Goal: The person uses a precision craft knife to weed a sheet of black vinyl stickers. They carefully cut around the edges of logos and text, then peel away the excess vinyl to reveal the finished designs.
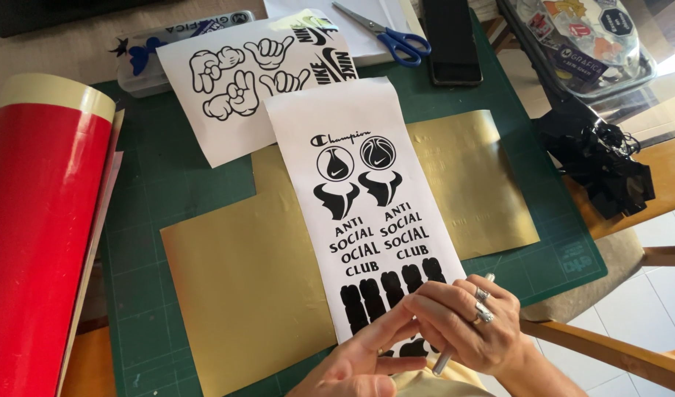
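Both hands (425,331) over sticker sheet's (367,213) bottom edge

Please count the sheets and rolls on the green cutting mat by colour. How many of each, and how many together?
White paper sheets printed with black shapes: 2
Shiny gold vinyl sheets: 2
Red vinyl roll: 1
Total: 5

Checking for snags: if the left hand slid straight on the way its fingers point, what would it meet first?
Likely the black cut shapes on the white sheet that the left hand rests on, though the right hand crowds that line.
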